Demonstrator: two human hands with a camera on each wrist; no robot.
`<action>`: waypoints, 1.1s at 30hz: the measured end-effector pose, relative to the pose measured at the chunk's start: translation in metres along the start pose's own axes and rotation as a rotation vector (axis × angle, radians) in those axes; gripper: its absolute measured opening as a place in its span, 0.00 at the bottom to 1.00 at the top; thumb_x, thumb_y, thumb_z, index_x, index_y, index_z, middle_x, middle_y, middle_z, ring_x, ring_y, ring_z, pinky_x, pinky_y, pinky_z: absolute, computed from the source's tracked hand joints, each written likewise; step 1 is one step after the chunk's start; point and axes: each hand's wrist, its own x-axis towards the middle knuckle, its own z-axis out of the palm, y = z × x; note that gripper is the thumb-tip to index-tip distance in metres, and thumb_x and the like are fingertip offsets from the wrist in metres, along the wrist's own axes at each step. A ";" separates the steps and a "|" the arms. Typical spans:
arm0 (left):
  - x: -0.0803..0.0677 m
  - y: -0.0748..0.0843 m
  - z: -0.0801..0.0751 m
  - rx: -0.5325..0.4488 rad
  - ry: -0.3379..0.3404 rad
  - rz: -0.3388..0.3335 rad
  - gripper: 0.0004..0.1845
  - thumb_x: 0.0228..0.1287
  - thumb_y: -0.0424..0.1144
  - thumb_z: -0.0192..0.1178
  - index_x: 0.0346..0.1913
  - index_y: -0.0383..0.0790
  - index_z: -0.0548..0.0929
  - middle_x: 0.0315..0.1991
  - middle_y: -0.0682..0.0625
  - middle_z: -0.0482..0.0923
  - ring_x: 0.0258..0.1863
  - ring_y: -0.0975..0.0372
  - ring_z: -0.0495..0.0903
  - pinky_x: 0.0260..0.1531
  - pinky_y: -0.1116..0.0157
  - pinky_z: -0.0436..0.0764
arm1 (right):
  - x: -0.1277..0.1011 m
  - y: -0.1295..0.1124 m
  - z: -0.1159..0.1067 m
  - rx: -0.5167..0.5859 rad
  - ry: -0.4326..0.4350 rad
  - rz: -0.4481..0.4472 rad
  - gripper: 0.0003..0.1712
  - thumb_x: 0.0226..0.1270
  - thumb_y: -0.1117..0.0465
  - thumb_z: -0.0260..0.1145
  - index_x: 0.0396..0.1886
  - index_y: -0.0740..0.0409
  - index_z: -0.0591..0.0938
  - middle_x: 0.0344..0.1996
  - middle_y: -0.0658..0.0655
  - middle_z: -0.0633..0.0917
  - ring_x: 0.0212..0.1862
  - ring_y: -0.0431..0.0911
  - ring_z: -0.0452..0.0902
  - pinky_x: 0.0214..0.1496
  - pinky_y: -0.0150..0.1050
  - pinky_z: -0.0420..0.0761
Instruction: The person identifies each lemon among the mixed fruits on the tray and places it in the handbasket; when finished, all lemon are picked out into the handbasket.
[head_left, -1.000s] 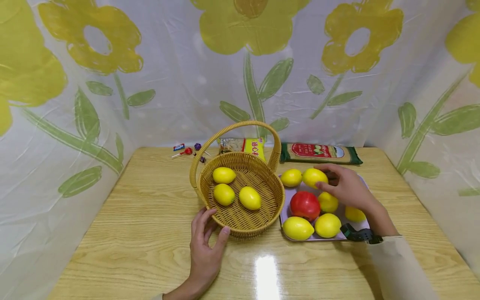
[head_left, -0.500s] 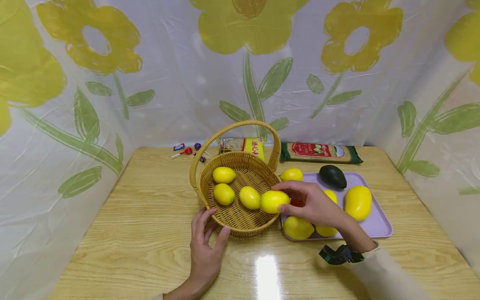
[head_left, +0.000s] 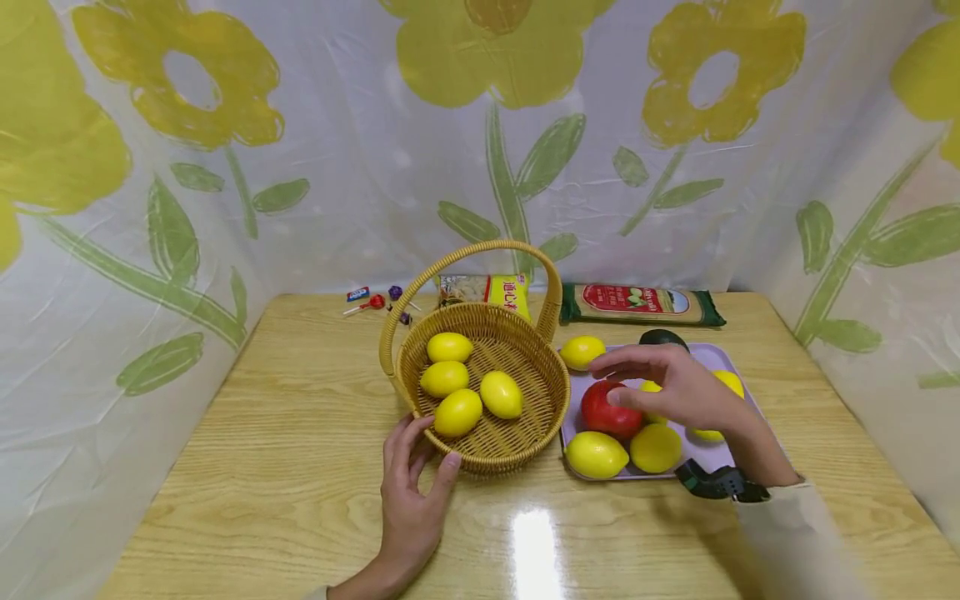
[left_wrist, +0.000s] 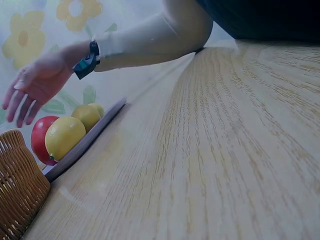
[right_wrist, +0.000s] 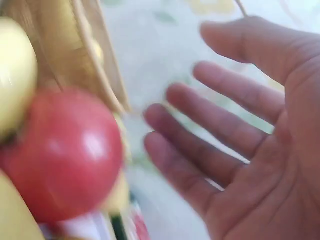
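In the head view, a wicker basket (head_left: 536,417) with a tall handle holds several lemons (head_left: 501,395). My left hand (head_left: 414,496) rests its fingertips and thumb on the near left rim. To the right, my right hand (head_left: 678,392) hovers over a lilac tray (head_left: 723,454) with fingers spread and nothing in it. Below its thumb lies a round red fruit (head_left: 609,410), with lemons (head_left: 596,455) around it. An avocado (head_left: 660,338) and a mango (head_left: 729,382) are partly covered by that hand. The right wrist view shows the bare palm (right_wrist: 260,190) beside the red fruit.
Behind the basket lies a yellow snack bag (head_left: 483,292). A green noodle packet (head_left: 641,306) is at the back right. Lollipops (head_left: 377,302) and a small blue wrapper (head_left: 357,293) sit at the back left. A flowered curtain (head_left: 337,167) encloses the table.
My right hand has carried a lemon from the tray into the basket, let it go near the left front, and returned over the tray. My left hand has stayed at the rim.
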 end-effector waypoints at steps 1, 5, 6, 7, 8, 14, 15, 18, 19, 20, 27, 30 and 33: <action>0.000 0.000 0.000 -0.001 0.000 0.000 0.30 0.75 0.27 0.67 0.75 0.29 0.71 0.82 0.36 0.55 0.77 0.39 0.68 0.76 0.73 0.74 | -0.004 0.004 -0.008 -0.006 0.003 0.021 0.21 0.76 0.65 0.74 0.66 0.56 0.86 0.62 0.58 0.90 0.60 0.49 0.89 0.65 0.36 0.89; 0.000 -0.001 0.000 0.006 0.004 0.004 0.30 0.75 0.27 0.67 0.75 0.28 0.71 0.82 0.35 0.55 0.76 0.37 0.69 0.76 0.73 0.74 | -0.016 0.021 -0.034 -0.046 -0.002 0.096 0.22 0.76 0.65 0.74 0.67 0.61 0.85 0.64 0.61 0.88 0.61 0.41 0.88 0.64 0.31 0.87; 0.000 -0.001 0.000 0.008 0.005 0.005 0.30 0.75 0.27 0.68 0.75 0.28 0.71 0.82 0.35 0.55 0.75 0.36 0.69 0.76 0.73 0.74 | -0.018 0.024 -0.038 -0.052 -0.012 0.125 0.22 0.76 0.65 0.74 0.67 0.60 0.85 0.64 0.62 0.88 0.61 0.40 0.88 0.64 0.30 0.87; 0.000 0.000 0.000 0.010 0.006 0.006 0.30 0.75 0.27 0.68 0.75 0.28 0.71 0.82 0.34 0.56 0.75 0.36 0.69 0.76 0.73 0.75 | -0.020 0.028 -0.041 -0.060 -0.027 0.148 0.23 0.76 0.64 0.74 0.68 0.61 0.85 0.65 0.63 0.88 0.61 0.41 0.88 0.64 0.29 0.86; 0.000 0.000 0.000 0.012 0.007 0.006 0.30 0.75 0.27 0.68 0.75 0.28 0.71 0.82 0.34 0.56 0.75 0.36 0.69 0.76 0.73 0.75 | -0.022 0.032 -0.044 -0.071 -0.045 0.169 0.23 0.76 0.63 0.74 0.68 0.60 0.85 0.65 0.63 0.88 0.61 0.41 0.88 0.64 0.29 0.86; 0.000 0.000 0.000 0.005 0.005 0.005 0.30 0.75 0.27 0.67 0.75 0.28 0.71 0.82 0.36 0.56 0.76 0.39 0.68 0.75 0.74 0.74 | -0.030 0.052 -0.053 -0.089 -0.174 0.221 0.23 0.75 0.65 0.74 0.68 0.61 0.86 0.63 0.64 0.88 0.55 0.48 0.82 0.57 0.32 0.86; 0.000 0.000 0.000 0.004 0.004 0.006 0.30 0.75 0.27 0.67 0.75 0.28 0.71 0.82 0.36 0.56 0.76 0.39 0.68 0.75 0.74 0.74 | -0.031 0.055 -0.053 -0.083 -0.191 0.229 0.23 0.75 0.66 0.74 0.68 0.61 0.86 0.63 0.64 0.88 0.55 0.48 0.81 0.57 0.31 0.86; 0.000 -0.001 0.000 0.005 0.005 0.009 0.30 0.75 0.26 0.67 0.75 0.28 0.71 0.82 0.36 0.55 0.76 0.39 0.67 0.75 0.74 0.74 | -0.032 0.059 -0.056 -0.063 -0.242 0.278 0.24 0.75 0.65 0.74 0.69 0.59 0.86 0.63 0.62 0.88 0.56 0.45 0.81 0.59 0.29 0.85; 0.000 -0.001 0.000 0.007 0.005 0.011 0.30 0.75 0.26 0.67 0.75 0.28 0.71 0.82 0.35 0.56 0.76 0.39 0.68 0.75 0.74 0.74 | -0.032 0.059 -0.057 -0.062 -0.252 0.294 0.25 0.75 0.65 0.74 0.69 0.58 0.85 0.63 0.61 0.88 0.56 0.46 0.81 0.60 0.29 0.85; 0.000 -0.001 0.000 0.007 0.005 0.013 0.30 0.75 0.26 0.67 0.75 0.28 0.71 0.82 0.35 0.56 0.76 0.39 0.68 0.75 0.74 0.75 | -0.031 0.060 -0.057 -0.063 -0.261 0.300 0.25 0.75 0.64 0.74 0.69 0.58 0.85 0.63 0.61 0.88 0.57 0.46 0.82 0.61 0.29 0.85; 0.001 -0.001 0.000 0.025 0.007 0.015 0.30 0.75 0.28 0.67 0.75 0.29 0.72 0.81 0.34 0.56 0.76 0.42 0.68 0.75 0.74 0.74 | -0.029 0.055 -0.056 -0.118 -0.258 0.332 0.25 0.73 0.58 0.77 0.67 0.56 0.86 0.58 0.55 0.89 0.56 0.50 0.81 0.58 0.30 0.84; 0.000 -0.001 0.000 0.024 0.007 0.003 0.30 0.75 0.28 0.67 0.75 0.29 0.72 0.82 0.37 0.57 0.76 0.41 0.68 0.75 0.75 0.74 | -0.032 0.053 -0.057 -0.184 -0.215 0.324 0.24 0.72 0.54 0.79 0.65 0.54 0.87 0.56 0.51 0.90 0.54 0.46 0.80 0.57 0.31 0.85; -0.001 -0.001 0.000 0.025 0.008 -0.006 0.30 0.75 0.29 0.68 0.76 0.30 0.72 0.82 0.38 0.57 0.76 0.40 0.68 0.75 0.75 0.74 | -0.037 0.050 -0.061 -0.228 -0.139 0.267 0.23 0.71 0.55 0.80 0.63 0.52 0.88 0.56 0.49 0.90 0.54 0.43 0.83 0.60 0.31 0.86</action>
